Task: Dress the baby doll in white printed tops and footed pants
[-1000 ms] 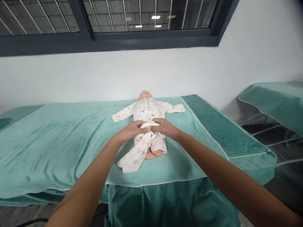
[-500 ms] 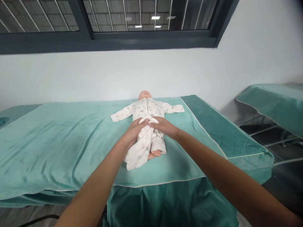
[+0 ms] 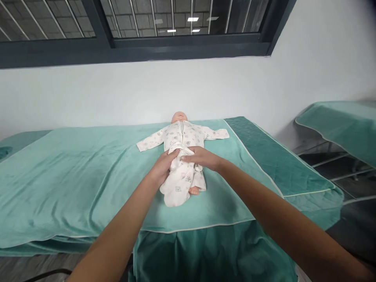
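Note:
A baby doll point(image 3: 179, 116) lies on its back on the green bed, head toward the wall and sleeves spread. It wears a white printed top point(image 3: 188, 133). White printed baby trousers point(image 3: 179, 184) are bunched at its waist, one leg hanging loose toward me over the doll's lower body. My left hand point(image 3: 165, 164) is closed on the left side of the bunched cloth. My right hand point(image 3: 202, 157) pinches the cloth from the right, thumb on top. One foot point(image 3: 194, 190) shows at a trouser cuff; the other is hidden under the fabric.
The bed point(image 3: 73, 176) has a light green cover over a darker quilted one point(image 3: 282, 164). Behind it are a white wall point(image 3: 132, 94) and a barred window point(image 3: 182, 19). Another green-covered bed point(image 3: 343, 121) stands at the right.
The loose trouser leg has swung right and now covers one of the doll's feet. Both hands stay at the waist, with the right thumb slightly lower.

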A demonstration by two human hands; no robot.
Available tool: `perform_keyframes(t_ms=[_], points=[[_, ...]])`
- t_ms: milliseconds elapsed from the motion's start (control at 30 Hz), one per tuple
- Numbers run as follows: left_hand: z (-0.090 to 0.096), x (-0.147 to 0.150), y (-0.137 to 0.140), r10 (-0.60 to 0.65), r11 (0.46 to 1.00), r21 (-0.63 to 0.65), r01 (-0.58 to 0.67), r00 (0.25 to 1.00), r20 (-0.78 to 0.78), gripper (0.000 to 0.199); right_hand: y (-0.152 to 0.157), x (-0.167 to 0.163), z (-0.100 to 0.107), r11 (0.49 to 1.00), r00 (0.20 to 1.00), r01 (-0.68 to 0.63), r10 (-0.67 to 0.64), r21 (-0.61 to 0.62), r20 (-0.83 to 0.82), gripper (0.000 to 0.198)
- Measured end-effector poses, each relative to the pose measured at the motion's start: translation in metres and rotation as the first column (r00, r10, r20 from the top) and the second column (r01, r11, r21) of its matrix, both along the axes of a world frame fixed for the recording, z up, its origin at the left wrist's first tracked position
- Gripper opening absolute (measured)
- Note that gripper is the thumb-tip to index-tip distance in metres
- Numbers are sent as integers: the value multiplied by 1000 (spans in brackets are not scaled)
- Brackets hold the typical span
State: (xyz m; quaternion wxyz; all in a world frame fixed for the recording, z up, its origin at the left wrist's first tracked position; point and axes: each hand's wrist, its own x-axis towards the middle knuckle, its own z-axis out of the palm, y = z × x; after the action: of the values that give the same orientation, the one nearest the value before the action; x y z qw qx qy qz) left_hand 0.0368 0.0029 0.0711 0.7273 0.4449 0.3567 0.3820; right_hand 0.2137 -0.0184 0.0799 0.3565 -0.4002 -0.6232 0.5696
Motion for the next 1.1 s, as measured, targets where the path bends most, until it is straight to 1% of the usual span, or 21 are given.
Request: perform_keyframes(t_ms=[100, 200, 300, 367, 433, 467, 533, 633, 733, 833, 900, 967, 1033, 1100], points=[[0, 2, 1, 35, 999, -20, -35, 999, -17, 41, 0, 0, 2, 1000, 999, -14, 14, -17, 37, 43], [4, 1, 2, 11, 1000, 12, -10, 999, -50, 41, 1, -1, -1, 999, 998, 46, -46, -11, -33, 37], [10, -3, 1, -88, 990, 99, 104, 984, -155, 47, 2, -2, -6, 983, 977, 183, -179, 25, -119, 30], [14, -7, 0, -172, 967, 139, 212, 951, -257, 49, 3, -2, -9, 961, 954, 273, -266, 37, -140, 25], [17, -10, -2, -235, 949, 127, 288, 918, -320, 48, 5, -2, -12, 949, 947, 310, -302, 64, -115, 23], [17, -11, -4, -247, 949, 111, 295, 914, -321, 48, 5, -2, -13, 945, 948, 314, -307, 91, -87, 22], [15, -13, -8, -222, 965, 81, 251, 939, -262, 47, 7, -3, -13, 938, 951, 307, -308, 164, -16, 20], [9, -13, -19, -125, 991, 30, 130, 984, -129, 47, 7, -6, -10, 940, 954, 249, -280, 234, 108, 19], [3, -9, -38, -24, 999, -32, 23, 999, -38, 48, 5, -8, -7, 966, 967, 166, -199, 200, 158, 17], [-1, -5, -62, 84, 993, -83, -86, 996, -16, 50, 1, -9, -5, 979, 972, 119, -149, 168, 182, 16], [-2, -3, -78, 136, 984, -111, -137, 991, -17, 52, -2, -10, -4, 973, 951, 106, -159, 204, 264, 13], [-3, 0, -93, 186, 974, -130, -186, 982, -11, 52, -3, -12, -5, 961, 912, 69, -170, 269, 373, 9], [-4, 4, -108, 260, 954, -150, -259, 965, -12, 52, -3, -14, -5, 944, 867, 1, -166, 331, 469, 7], [-6, 11, -123, 345, 924, -172, -342, 938, -14, 52, -3, -15, -6, 923, 818, -67, -166, 379, 550, 7]])
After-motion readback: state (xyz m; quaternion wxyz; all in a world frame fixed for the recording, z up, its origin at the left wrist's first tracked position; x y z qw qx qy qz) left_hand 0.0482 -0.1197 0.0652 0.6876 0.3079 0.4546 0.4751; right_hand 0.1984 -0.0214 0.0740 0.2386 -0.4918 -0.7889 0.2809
